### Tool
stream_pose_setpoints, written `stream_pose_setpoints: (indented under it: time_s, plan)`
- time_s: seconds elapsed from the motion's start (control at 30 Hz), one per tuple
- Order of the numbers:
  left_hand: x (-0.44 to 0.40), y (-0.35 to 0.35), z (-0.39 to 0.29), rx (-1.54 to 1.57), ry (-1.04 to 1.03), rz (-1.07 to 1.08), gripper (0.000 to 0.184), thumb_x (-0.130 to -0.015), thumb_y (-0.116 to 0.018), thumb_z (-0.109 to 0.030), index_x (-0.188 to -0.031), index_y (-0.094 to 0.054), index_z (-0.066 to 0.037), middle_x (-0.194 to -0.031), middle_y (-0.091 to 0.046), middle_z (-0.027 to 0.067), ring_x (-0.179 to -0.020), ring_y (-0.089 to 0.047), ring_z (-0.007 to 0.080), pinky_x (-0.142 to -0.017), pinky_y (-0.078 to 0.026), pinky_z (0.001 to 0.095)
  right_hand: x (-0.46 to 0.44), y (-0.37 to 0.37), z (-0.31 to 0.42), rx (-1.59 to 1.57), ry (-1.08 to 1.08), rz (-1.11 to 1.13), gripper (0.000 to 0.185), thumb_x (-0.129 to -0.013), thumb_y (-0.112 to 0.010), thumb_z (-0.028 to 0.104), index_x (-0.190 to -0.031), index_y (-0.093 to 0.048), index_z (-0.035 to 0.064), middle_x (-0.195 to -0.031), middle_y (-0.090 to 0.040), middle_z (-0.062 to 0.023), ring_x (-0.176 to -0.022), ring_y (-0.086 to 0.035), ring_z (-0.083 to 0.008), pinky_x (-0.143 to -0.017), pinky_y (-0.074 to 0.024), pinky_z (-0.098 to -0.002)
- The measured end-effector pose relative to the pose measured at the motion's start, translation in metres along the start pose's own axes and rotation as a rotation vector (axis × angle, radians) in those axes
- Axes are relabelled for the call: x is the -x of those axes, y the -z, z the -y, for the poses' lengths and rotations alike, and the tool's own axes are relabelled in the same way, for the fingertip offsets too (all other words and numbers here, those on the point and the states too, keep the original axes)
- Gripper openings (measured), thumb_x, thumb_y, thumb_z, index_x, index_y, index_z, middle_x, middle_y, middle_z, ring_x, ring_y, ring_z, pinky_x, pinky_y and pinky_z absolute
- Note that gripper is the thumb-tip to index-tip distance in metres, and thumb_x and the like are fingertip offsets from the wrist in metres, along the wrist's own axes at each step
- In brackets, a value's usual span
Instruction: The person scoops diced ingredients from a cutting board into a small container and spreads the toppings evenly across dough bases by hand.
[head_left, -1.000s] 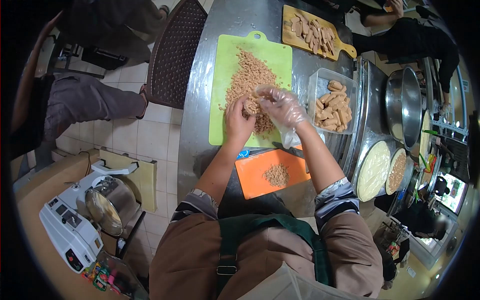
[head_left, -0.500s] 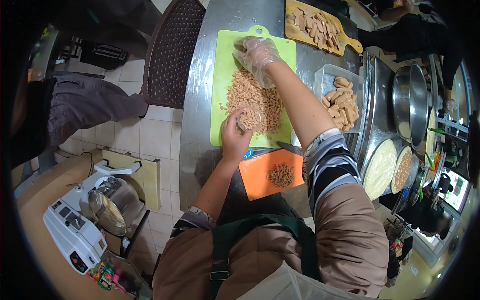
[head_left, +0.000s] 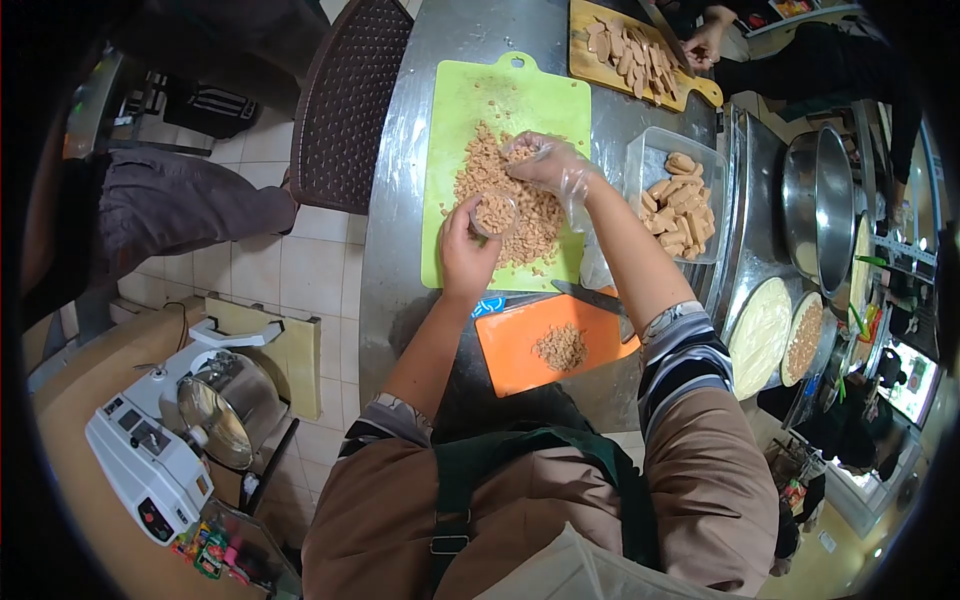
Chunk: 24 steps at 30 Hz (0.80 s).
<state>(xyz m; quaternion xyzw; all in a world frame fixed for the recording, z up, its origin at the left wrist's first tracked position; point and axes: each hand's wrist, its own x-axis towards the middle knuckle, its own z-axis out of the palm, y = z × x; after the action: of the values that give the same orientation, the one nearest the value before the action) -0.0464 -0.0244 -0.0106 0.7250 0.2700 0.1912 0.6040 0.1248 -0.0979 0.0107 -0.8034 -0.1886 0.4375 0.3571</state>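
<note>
My left hand [head_left: 468, 258] grips a small clear cup [head_left: 494, 214] filled with chopped tan pieces. It holds the cup over the lower left of the pile. My right hand [head_left: 550, 168], in a clear plastic glove, is closed on chopped pieces at the upper right of the pile of tan pieces [head_left: 530, 238]. Its fingertips are partly hidden by the glove. The pile lies on a green cutting board [head_left: 450, 100], with stray bits near the board's handle end. Nearer me, an orange cutting board [head_left: 505, 345] bears a small heap of darker chopped bits [head_left: 562, 347].
Right of the green board, a clear plastic container [head_left: 640, 160] holds tan blocks. A wooden board [head_left: 705, 92] with sliced pieces lies beyond, near another person's hand [head_left: 706, 42]. A knife [head_left: 580, 291] rests by the orange board. A metal bowl [head_left: 820, 210] stands far right.
My right hand has moved from the board's upper end down and right to the pile. My left hand shifted slightly up and left with the cup. Another person's hand appeared by the wooden board.
</note>
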Motion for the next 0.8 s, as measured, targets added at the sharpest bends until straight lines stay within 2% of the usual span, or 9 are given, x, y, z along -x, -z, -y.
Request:
stream_pose_setpoints:
  time_s: [0.07,0.2,0.27,0.3,0.33,0.4,0.47,0.77,0.8]
  plan:
    - [-0.004,0.001,-0.011,-0.086,-0.012,0.029,0.046,-0.061,-0.063,-0.002,-0.104,-0.048,-0.004,-0.096,-0.051,0.0121,-0.085,-0.051,0.0234,-0.070,-0.044,0.0297,0.004,0.001,-0.006,-0.388,-0.017,0.061,0.030,-0.066,-0.065,0.018,-0.093,-0.055,0.0119,-0.068,-0.055,-0.0013,-0.059,-0.048,-0.0073,-0.053,-0.0393,-0.0201]
    - [-0.008,-0.005,-0.006,-0.240,-0.074,0.053,0.045,-0.061,-0.063,-0.004,-0.104,-0.047,-0.004,-0.096,-0.051,0.0131,-0.085,-0.052,0.0250,-0.072,-0.043,0.0316,0.031,0.002,0.017,-0.324,-0.047,0.096,0.027,-0.068,-0.064,0.012,-0.093,-0.053,0.0079,-0.076,-0.057,-0.0005,-0.066,-0.051,-0.0080,-0.059,-0.0419,-0.0213]
    - [-0.007,-0.009,-0.005,-0.200,-0.028,0.065,0.045,-0.061,-0.062,-0.004,-0.104,-0.047,-0.003,-0.096,-0.051,0.0133,-0.085,-0.052,0.0255,-0.073,-0.043,0.0321,0.039,-0.003,0.021,-0.002,0.195,0.103,0.027,-0.068,-0.064,0.012,-0.092,-0.053,0.0075,-0.085,-0.055,0.0003,-0.072,-0.051,-0.0092,-0.066,-0.0422,-0.0205]
    - [-0.007,-0.011,-0.004,-0.160,0.020,0.074,0.045,-0.061,-0.061,-0.005,-0.104,-0.047,-0.003,-0.096,-0.051,0.0135,-0.086,-0.051,0.0260,-0.074,-0.043,0.0325,0.047,-0.002,0.033,0.211,0.203,0.092,0.029,-0.068,-0.063,0.011,-0.095,-0.053,0.0081,-0.093,-0.054,-0.0037,-0.081,-0.052,-0.0137,-0.073,-0.0426,-0.0232]
    - [-0.007,-0.014,0.001,-0.161,0.019,0.074,0.045,-0.061,-0.061,-0.005,-0.104,-0.047,-0.003,-0.096,-0.051,0.0135,-0.086,-0.051,0.0260,-0.074,-0.043,0.0325,0.053,-0.004,0.035,0.210,0.204,0.090,0.029,-0.068,-0.063,0.011,-0.095,-0.053,0.0081,-0.093,-0.054,-0.0037,-0.081,-0.052,-0.0137,-0.073,-0.0426,-0.0232]
    - [-0.008,-0.016,0.008,-0.162,0.006,0.026,0.045,-0.061,-0.059,-0.004,-0.103,-0.047,-0.003,-0.096,-0.051,0.0136,-0.086,-0.051,0.0263,-0.075,-0.042,0.0324,0.062,-0.008,0.036,0.457,0.350,-0.015,0.036,-0.066,-0.061,0.017,-0.100,-0.054,0.0125,-0.096,-0.054,-0.0118,-0.090,-0.053,-0.0251,-0.079,-0.0414,-0.0301]
    - [-0.009,-0.016,0.008,-0.168,0.017,0.026,0.045,-0.060,-0.059,-0.004,-0.103,-0.047,-0.003,-0.096,-0.051,0.0136,-0.087,-0.051,0.0265,-0.075,-0.042,0.0324,0.066,-0.013,0.025,0.522,0.466,-0.077,0.036,-0.067,-0.057,0.012,-0.103,-0.053,0.0129,-0.100,-0.053,-0.0131,-0.095,-0.049,-0.0289,-0.082,-0.0396,-0.0319]
    - [-0.010,-0.015,-0.003,-0.243,-0.015,0.045,0.043,-0.059,-0.057,-0.001,-0.101,-0.048,-0.005,-0.095,-0.051,0.0137,-0.091,-0.049,0.0289,-0.079,-0.040,0.0343,0.075,-0.040,0.002,0.376,0.464,-0.312,0.029,-0.072,-0.053,0.007,-0.102,-0.053,0.0074,-0.091,-0.056,-0.0128,-0.087,-0.052,-0.0269,-0.077,-0.0418,-0.0317]
    - [-0.010,-0.016,-0.003,-0.282,-0.007,0.047,0.043,-0.059,-0.056,0.000,-0.101,-0.048,-0.006,-0.095,-0.051,0.0135,-0.091,-0.048,0.0290,-0.079,-0.040,0.0343,0.072,-0.046,0.006,-0.149,0.306,-0.192,0.027,-0.074,-0.053,0.010,-0.101,-0.053,0.0062,-0.088,-0.056,-0.0114,-0.084,-0.053,-0.0234,-0.076,-0.0420,-0.0297]
